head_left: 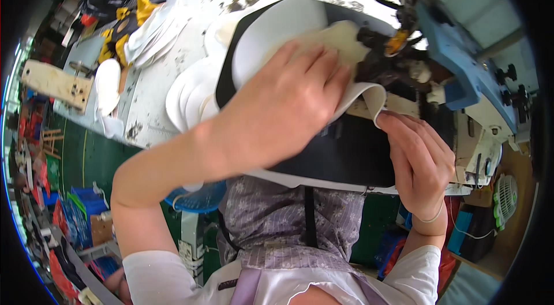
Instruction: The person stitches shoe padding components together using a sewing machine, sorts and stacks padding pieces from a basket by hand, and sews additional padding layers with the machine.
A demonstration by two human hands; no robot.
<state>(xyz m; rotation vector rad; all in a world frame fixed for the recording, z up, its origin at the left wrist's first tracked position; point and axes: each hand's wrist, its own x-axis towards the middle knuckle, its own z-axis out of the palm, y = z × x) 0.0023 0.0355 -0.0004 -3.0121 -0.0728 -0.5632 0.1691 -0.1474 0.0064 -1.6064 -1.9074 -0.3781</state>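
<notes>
My left hand (288,103) reaches across the black work surface (346,155), its fingers bent and a little blurred. At its fingertips is a thin cream-coloured piece (343,39), also blurred, which the fingers appear to grip. A large white curved sheet (259,39) lies just beyond this hand. With thumb and fingers together, my right hand (421,155) pinches the end of a white bent strip (374,96), which curls up in a fold beside the machine head (392,51). The strip's other end is hidden behind my left hand.
A blue machine arm (456,57) rises at the right. White rounded pieces (187,94) lie fanned out on the table's left, with more white pieces (156,34) stacked behind. A small green fan (505,201) stands at the lower right. A blue round stool (199,198) is under the table.
</notes>
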